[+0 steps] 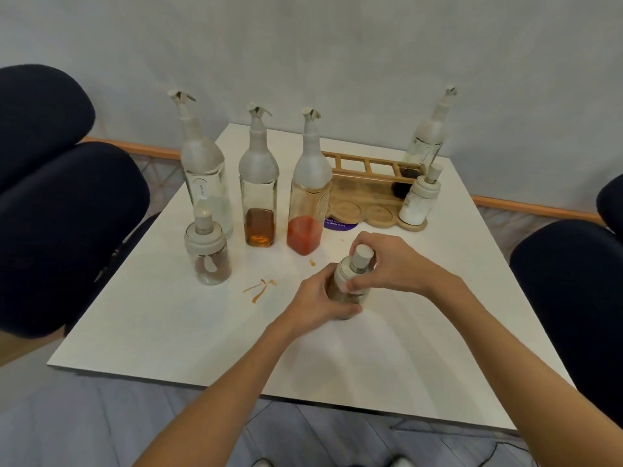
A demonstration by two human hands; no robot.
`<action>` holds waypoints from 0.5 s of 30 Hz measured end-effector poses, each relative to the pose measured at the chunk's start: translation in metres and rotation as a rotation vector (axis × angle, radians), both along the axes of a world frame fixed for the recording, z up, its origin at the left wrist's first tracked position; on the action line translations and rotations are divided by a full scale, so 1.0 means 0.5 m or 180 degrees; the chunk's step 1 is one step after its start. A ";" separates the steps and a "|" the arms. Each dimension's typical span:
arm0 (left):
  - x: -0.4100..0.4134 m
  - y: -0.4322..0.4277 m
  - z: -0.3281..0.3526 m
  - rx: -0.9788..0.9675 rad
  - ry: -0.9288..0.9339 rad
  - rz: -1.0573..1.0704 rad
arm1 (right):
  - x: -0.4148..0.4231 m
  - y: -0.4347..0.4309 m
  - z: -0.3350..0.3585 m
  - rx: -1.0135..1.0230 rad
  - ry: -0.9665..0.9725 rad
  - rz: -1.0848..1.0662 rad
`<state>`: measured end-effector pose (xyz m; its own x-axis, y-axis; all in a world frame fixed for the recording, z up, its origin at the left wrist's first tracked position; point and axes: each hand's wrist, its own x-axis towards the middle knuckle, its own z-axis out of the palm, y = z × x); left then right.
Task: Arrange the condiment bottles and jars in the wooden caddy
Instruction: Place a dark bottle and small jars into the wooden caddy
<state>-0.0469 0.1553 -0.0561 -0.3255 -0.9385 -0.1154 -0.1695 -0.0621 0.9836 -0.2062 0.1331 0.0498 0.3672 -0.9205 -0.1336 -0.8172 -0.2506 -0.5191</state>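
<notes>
Gripping the jar (pixel 345 271) together, the left hand (pixel 317 298) and right hand (pixel 391 264) hide most of its glass.

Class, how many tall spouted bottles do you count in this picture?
4. Three stand in a row on the table: clear bottle, amber bottle, red bottle. The fourth bottle stands at the caddy's back right.

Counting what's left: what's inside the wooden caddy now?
In the wooden caddy: a tall bottle back right, a small white-filled jar front right. Its left end is hidden behind the red-sauce bottle.
</notes>
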 end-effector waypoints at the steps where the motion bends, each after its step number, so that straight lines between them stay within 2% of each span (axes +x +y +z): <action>1: 0.001 0.001 -0.002 0.0016 0.0031 0.0013 | -0.003 -0.001 0.007 0.0088 0.0094 0.0033; 4: 0.002 0.001 -0.003 -0.0037 -0.0029 0.0072 | -0.017 0.000 0.036 0.0291 0.0202 0.0375; 9: 0.002 0.002 -0.006 -0.0091 -0.0065 0.0095 | -0.004 0.011 0.040 0.0065 0.0430 0.0944; 13: 0.004 0.005 -0.001 -0.0088 -0.0070 0.0080 | 0.003 0.003 0.032 -0.0358 0.0484 0.0501; 15: 0.004 0.007 0.003 -0.0100 -0.0054 0.0100 | 0.001 -0.001 0.034 -0.0374 0.0629 0.0330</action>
<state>-0.0449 0.1588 -0.0548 -0.2941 -0.9514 -0.0911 -0.1848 -0.0369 0.9821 -0.2059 0.1325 0.0670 0.4379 -0.8927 -0.1065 -0.8667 -0.3877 -0.3140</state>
